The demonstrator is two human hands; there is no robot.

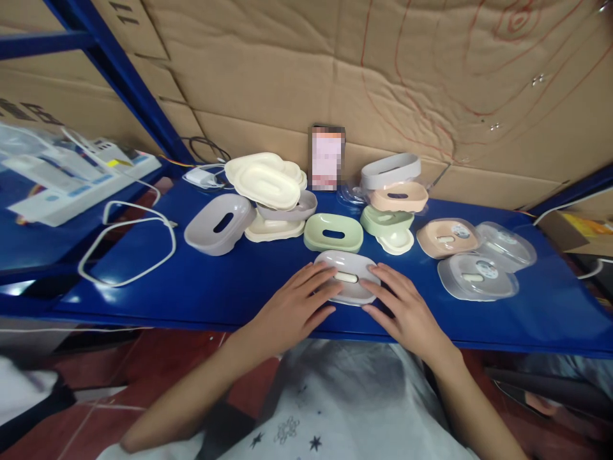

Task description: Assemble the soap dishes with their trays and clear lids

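A pale grey oval soap dish (348, 295) lies near the front edge of the blue table, with a cream piece (345, 276) filling its middle slot. My left hand (302, 300) holds its left end, fingers spread over the rim and thumb at the near side. At the opposite end, my right hand (405, 308) holds it in the same way. Just behind stands a green soap dish (313, 241) with an open slot. To the left is a tilted grey one (201, 227).
Cream trays (268, 185) are piled at the back left, near a phone (326, 160) with a blurred screen. Grey, peach (412, 195) and green dishes are stacked at the right. Clear-covered dishes (472, 287) sit farther right. A white cable (127, 282) loops near a power strip (52, 207).
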